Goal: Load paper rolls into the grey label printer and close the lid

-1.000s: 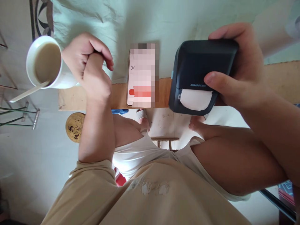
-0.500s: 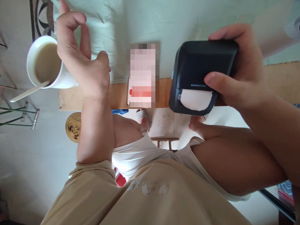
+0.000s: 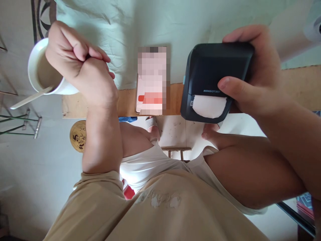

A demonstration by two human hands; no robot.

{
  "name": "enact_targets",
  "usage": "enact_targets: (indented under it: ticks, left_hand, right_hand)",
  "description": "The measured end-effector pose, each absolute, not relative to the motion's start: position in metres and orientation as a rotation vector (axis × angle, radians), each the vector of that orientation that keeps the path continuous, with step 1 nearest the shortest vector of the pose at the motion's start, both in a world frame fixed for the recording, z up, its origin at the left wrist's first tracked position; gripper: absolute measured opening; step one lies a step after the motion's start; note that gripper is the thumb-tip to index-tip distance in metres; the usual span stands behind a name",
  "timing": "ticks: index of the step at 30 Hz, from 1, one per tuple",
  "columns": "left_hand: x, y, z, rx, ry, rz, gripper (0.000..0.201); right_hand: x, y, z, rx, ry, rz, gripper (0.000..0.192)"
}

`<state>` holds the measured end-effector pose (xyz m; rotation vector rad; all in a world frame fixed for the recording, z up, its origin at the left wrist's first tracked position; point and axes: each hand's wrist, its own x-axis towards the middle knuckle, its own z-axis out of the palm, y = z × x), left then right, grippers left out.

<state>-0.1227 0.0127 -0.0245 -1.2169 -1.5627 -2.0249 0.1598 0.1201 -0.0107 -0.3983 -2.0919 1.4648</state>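
My right hand [image 3: 255, 67] grips a black label printer [image 3: 219, 72] marked NIIMBOT, its thumb on the top face and fingers around the far right side. A white label with a rounded end [image 3: 210, 106] sticks out of the printer's near end. Over the table's left side, my left hand [image 3: 79, 62] is bent at the wrist with its fingers curled in; nothing shows between them. It partly covers a white cup [image 3: 32, 68] holding a cloudy drink and a spoon [image 3: 31, 97]. Between my hands lies a phone [image 3: 151, 80], its screen mostly pixelated, with a red button near the bottom.
A pale green cloth [image 3: 180, 20] covers the table, leaving a wooden edge [image 3: 126, 102] bare along the front. A clear-looking roll [image 3: 301, 30] lies at the upper right. Below are my legs, a wooden stool bar [image 3: 177, 149] and a round gold tin [image 3: 78, 135].
My left hand has folded downward and its raised fingers have curled in, covering more of the cup. My right hand and the printer have barely moved.
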Motion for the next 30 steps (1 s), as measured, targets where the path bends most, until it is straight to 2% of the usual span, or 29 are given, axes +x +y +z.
enact_targets:
  ticks: [4, 8, 13, 16, 22, 27, 30]
  left_hand:
    - [-0.118, 0.009, -0.026, -1.359, -1.573, -2.070, 0.018]
    - [-0.124, 0.005, -0.029, -1.431, -1.726, -2.077, 0.030]
    - [-0.156, 0.004, -0.039, -1.522, -2.104, -1.864, 0.051]
    - [-0.174, 0.007, -0.048, -1.325, -2.330, -1.699, 0.043]
    - [-0.167, 0.012, -0.046, -1.298, -1.538, -1.971, 0.028]
    - [-0.131, 0.018, -0.028, -1.163, -1.540, -2.114, 0.021]
    - [-0.109, 0.016, -0.020, -1.247, -1.548, -2.181, 0.026]
  right_hand:
    - [0.160, 0.120, -0.011, -0.410, -2.081, 1.468, 0.052]
    - [0.159, 0.121, -0.011, -0.439, -2.053, 1.490, 0.053]
    - [0.159, 0.121, -0.010, -0.437, -2.036, 1.521, 0.052]
    - [0.159, 0.121, -0.012, -0.441, -2.034, 1.506, 0.052]
    - [0.158, 0.120, -0.013, -0.417, -2.036, 1.521, 0.051]
    - [0.158, 0.120, -0.011, -0.416, -2.040, 1.504, 0.051]
    - [0.159, 0.121, -0.010, -0.431, -2.036, 1.508, 0.053]
